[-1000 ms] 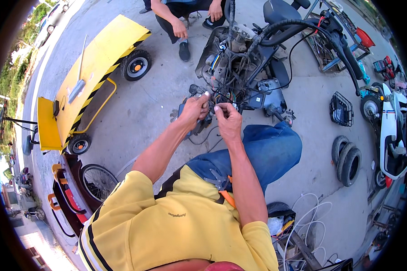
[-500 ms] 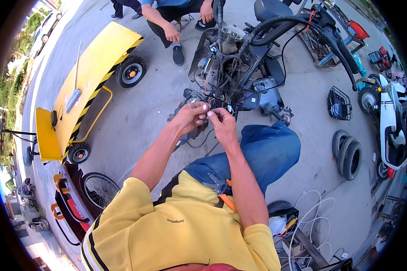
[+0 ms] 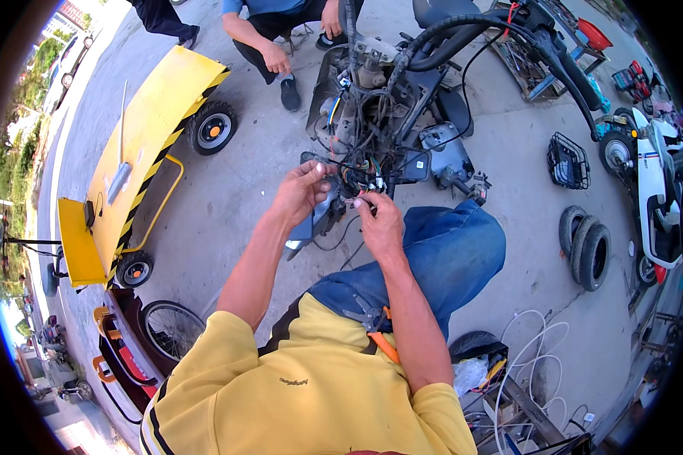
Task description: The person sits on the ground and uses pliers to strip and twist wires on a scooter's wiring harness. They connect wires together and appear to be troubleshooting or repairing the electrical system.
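Observation:
A partly stripped scooter [image 3: 372, 83] stands before me, its front full of exposed cables. My left hand [image 3: 300, 196] is closed in a pinch at the left edge of a bundle of thin coloured wires [image 3: 368, 176]; what its fingertips hold is too small to make out. Just below the same bundle, the thumb and finger of my right hand [image 3: 381, 224] pinch together on a wire end. Wire strippers [image 3: 375, 327] with orange handles lie on my lap, beside my right forearm.
A yellow cart [image 3: 140, 140] with black striped edging stands at left. Ahead, a person [image 3: 269, 38] crouches beside the scooter. To the right are a black wire basket [image 3: 568, 162] and several loose tyres [image 3: 588, 250]. White tubing [image 3: 535, 356] coils at lower right.
My hands were together at the fingertips and have moved apart, the left one outward and the right one slightly down. At upper left, another person's legs have shifted leftward in view.

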`<state>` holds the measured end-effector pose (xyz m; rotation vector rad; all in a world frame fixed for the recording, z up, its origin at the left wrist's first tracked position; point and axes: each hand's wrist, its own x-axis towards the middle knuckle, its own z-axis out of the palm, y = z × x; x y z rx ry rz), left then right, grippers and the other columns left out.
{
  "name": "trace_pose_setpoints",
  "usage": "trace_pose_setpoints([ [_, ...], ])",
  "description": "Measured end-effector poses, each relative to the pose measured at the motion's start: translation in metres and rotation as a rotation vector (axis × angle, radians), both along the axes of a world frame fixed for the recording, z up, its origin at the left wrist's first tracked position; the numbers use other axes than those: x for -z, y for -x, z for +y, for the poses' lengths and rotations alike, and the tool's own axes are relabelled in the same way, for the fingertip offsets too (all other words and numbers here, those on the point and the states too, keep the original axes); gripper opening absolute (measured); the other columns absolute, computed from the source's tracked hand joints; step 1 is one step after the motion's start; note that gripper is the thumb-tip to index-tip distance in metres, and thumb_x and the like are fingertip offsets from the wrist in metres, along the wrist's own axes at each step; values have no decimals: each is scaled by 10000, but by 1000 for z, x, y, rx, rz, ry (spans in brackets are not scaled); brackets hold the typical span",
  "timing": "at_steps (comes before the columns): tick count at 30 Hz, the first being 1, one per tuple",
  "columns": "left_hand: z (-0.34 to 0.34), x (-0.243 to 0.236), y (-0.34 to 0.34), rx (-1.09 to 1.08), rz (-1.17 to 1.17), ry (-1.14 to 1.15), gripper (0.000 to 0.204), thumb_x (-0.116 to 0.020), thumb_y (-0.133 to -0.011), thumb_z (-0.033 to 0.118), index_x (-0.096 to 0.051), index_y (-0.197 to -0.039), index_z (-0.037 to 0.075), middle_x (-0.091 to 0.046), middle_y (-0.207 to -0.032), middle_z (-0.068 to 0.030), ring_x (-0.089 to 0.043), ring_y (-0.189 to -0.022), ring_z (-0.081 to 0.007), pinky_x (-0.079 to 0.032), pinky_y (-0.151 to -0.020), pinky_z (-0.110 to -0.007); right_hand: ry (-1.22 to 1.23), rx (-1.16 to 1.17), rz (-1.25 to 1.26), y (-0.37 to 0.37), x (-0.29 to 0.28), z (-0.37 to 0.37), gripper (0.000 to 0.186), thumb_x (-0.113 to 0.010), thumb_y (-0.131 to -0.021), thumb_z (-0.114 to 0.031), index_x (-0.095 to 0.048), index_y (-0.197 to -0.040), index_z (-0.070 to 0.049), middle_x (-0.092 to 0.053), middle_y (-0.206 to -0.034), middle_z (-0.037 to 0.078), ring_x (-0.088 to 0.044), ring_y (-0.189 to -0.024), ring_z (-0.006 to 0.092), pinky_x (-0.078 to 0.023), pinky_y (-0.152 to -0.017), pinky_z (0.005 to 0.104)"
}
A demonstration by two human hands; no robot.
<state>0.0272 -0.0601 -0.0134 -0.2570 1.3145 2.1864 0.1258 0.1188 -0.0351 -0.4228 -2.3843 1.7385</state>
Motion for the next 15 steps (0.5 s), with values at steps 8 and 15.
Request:
trace_pose_setpoints([
  [8, -2, 15, 4, 67, 81, -90, 130, -601, -1046, 117, -587, -928, 62, -669, -923, -75, -654, -781, -151, -573, -691, -270, 474, 115, -142, 7, 14, 11, 217, -737, -935, -155, -747, -993, 54, -705, -785, 56, -631, -717, 135, -509, -675, 309],
  [15, 1, 18, 4, 9, 72, -42, 115, -593, -1052, 129, -611, -975, 46, -696, -961, -88, -671, -809, -148, -566, -710, -258, 695, 95, -309, 5, 15, 18, 234, -734, -936, -165, -749, -982, 64, -734, -844, 83, -625, -735, 117, -488, -675, 281],
])
